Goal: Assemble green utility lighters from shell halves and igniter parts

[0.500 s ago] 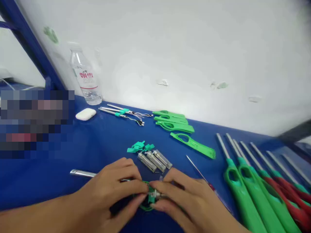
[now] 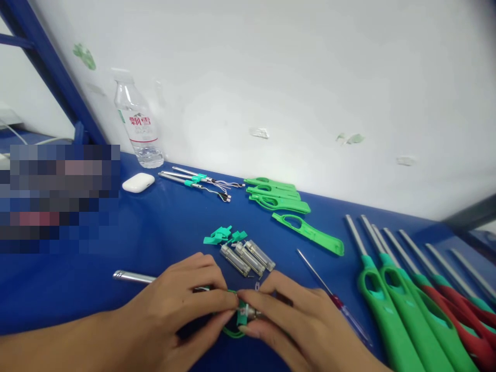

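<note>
Almost nothing has moved: left hand (image 2: 194,299) and right hand (image 2: 294,315) stay pinched nearly closed on the teal part (image 2: 242,317) by the green shell (image 2: 233,334); this handwork seems unfinished.

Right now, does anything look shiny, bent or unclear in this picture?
Head view: glints on the slim silver metal tube; head view: the clear plastic bottle with red lettering leans, perhaps wide-angle distortion; head view: fine detail is lost on the small teal plastic piece between bare left hand and bare right hand; head view: square blocks hide a patch at left.
</note>
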The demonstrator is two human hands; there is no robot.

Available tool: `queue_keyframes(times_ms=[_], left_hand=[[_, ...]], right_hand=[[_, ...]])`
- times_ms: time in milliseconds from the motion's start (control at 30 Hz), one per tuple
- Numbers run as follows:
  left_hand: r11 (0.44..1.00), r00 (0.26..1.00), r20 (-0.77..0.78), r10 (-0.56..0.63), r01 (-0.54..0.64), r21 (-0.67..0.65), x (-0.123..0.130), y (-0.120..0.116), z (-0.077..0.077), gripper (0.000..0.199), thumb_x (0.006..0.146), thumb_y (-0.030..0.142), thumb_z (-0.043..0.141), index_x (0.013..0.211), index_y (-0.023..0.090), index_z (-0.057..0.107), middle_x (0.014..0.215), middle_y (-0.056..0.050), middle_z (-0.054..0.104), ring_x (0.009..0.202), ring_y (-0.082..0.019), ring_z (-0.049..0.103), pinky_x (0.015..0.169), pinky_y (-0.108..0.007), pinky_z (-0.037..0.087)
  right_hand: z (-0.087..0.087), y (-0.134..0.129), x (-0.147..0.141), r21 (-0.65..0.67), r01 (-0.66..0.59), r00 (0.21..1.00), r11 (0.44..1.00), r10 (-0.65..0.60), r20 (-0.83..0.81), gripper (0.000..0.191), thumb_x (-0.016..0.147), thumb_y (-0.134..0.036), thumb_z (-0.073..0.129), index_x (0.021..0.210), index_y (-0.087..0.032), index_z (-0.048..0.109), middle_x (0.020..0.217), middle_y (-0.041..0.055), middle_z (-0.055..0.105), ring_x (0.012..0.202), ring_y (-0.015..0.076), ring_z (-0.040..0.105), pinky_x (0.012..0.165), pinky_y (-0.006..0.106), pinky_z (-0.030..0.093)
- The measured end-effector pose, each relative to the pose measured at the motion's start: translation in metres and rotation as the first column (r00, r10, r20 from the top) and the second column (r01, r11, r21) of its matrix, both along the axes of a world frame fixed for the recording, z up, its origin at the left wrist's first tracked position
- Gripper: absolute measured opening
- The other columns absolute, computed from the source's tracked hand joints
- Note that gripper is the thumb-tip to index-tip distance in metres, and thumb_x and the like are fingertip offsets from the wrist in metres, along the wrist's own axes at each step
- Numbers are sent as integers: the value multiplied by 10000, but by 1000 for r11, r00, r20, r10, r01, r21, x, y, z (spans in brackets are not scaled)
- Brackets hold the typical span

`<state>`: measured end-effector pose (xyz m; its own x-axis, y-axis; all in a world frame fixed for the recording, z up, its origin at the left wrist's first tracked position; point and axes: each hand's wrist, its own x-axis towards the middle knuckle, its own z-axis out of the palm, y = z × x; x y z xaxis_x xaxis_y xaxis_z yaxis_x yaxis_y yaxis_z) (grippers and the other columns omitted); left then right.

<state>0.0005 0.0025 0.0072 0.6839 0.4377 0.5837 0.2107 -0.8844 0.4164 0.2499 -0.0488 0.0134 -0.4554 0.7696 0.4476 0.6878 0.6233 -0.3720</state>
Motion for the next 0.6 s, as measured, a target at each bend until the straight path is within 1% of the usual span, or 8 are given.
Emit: queue_keyframes(times_ms=[100, 167, 267, 367, 433, 533, 600], left_hand=[[1000, 1000, 5, -4, 4, 0, 1, 0, 1, 269, 1041, 26, 554, 1164, 212, 705, 951, -9, 757, 870, -141, 712, 938, -302, 584], [1000, 1000, 11, -11, 11, 6, 2, 0, 1, 252, 1050, 37, 552, 1159, 209, 700, 950, -12, 762, 872, -143, 717, 928, -300, 582], [1000, 1000, 23, -5, 5, 8, 4, 0, 2, 233, 1070, 52, 537, 1132, 214, 691, 937, -10, 771, 850, -147, 720, 873, -293, 579], [1000, 999, 44, -4, 3, 5, 6, 1, 2, 232, 1066, 40, 535, 1094, 219, 679, 919, -6, 776, 821, -149, 716, 812, -285, 573], [1000, 999, 45, -12, 12, 9, 7, 2, 2, 240, 1053, 28, 538, 1096, 216, 681, 907, -3, 774, 806, -151, 712, 819, -294, 577], [999, 999, 21, -30, 30, 13, 7, 2, 3, 229, 1049, 28, 539, 1078, 203, 685, 877, 4, 761, 794, -146, 707, 861, -301, 582], [999, 999, 27, -34, 33, 21, 7, 2, 3, 217, 1056, 31, 540, 1079, 199, 676, 869, 7, 758, 785, -140, 704, 854, -291, 582]], right_hand=[[0, 0, -1, -27, -18, 1000, 999, 18, 5, 592, 1233, -520, 314, 1121, -233, 819, 924, 5, 796, 655, 128, 796, 597, 203, 618], [-1, 0, -2, 6, -12, 1000, 1000, 12, 4, 629, 1235, -527, 277, 1097, -235, 817, 913, 3, 797, 616, 121, 778, 566, 206, 602], [-2, 0, -3, 65, 12, 1000, 998, -12, -5, 643, 1236, -528, 257, 1077, -243, 812, 898, -2, 800, 573, 113, 755, 527, 215, 572], [-3, -2, -2, 28, 12, 1000, 1000, -13, 27, 585, 1236, -522, 292, 1138, -258, 804, 921, -10, 804, 638, 119, 786, 552, 218, 577], [-4, -3, -1, 19, 22, 999, 1000, -23, 43, 596, 1238, -520, 269, 1147, -264, 798, 936, -9, 805, 652, 122, 789, 558, 225, 578], [-5, -4, 0, 43, 28, 999, 999, -30, 37, 633, 1239, -519, 231, 1119, -262, 797, 934, -5, 806, 603, 117, 762, 536, 233, 565], [-5, -4, 0, 49, 27, 999, 998, -28, 29, 628, 1240, -517, 235, 1123, -262, 797, 921, -8, 802, 588, 114, 754, 520, 234, 551]])
